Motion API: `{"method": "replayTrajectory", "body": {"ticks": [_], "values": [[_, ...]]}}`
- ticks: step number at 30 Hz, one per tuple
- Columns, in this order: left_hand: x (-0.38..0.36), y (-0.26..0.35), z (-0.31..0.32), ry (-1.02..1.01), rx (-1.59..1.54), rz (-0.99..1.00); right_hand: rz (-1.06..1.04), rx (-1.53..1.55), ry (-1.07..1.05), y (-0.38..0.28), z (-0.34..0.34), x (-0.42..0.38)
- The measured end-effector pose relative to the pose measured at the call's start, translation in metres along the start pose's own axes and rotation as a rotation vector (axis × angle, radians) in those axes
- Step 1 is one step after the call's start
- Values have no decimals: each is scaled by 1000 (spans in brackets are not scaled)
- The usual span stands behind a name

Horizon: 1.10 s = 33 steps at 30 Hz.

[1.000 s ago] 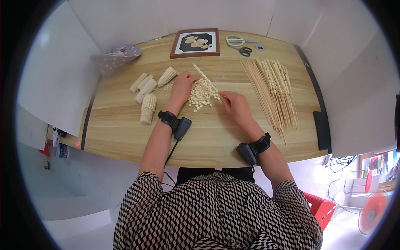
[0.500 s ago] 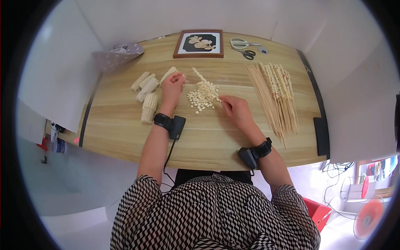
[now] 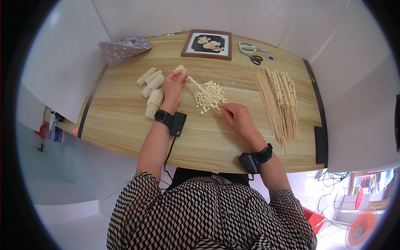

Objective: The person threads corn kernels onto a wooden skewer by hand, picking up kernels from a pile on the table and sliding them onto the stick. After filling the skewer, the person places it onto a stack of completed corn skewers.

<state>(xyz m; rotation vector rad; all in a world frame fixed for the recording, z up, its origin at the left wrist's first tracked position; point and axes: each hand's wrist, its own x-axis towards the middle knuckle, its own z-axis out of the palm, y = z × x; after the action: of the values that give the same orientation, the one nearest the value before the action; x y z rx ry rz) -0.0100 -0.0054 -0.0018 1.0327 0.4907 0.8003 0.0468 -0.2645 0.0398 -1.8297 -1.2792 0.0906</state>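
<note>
Threading appears in hand, calling for steady tip alignment: the hands are apart, the right hand (image 3: 239, 119) pinching the near end of a kernel-strung skewer (image 3: 194, 83) across loose kernels (image 3: 211, 98), the left hand (image 3: 172, 86) pinched closed at its far-left tip

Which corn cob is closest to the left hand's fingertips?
The corn cob just beyond the left hand, partly hidden behind its fingers. It lies by itself, while the other cobs are grouped farther left.
</note>
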Motion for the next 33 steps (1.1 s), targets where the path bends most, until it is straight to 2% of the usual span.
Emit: {"method": "replayTrajectory", "body": {"ticks": [8,16,23,28,33], "values": [[0,-1,1,-34,30,24,14,-8,-2,0,-1,0],[0,-1,2,-101,229,174,14,-9,9,0,0,-1],[-1,-3,3,-151,273,206,35,-3,31,-3,-1,-1],[0,-10,2,-267,252,248,23,-3,64,-1,-1,0],[-3,-10,6,-207,294,239,24,-1,76,2,0,1]]}}
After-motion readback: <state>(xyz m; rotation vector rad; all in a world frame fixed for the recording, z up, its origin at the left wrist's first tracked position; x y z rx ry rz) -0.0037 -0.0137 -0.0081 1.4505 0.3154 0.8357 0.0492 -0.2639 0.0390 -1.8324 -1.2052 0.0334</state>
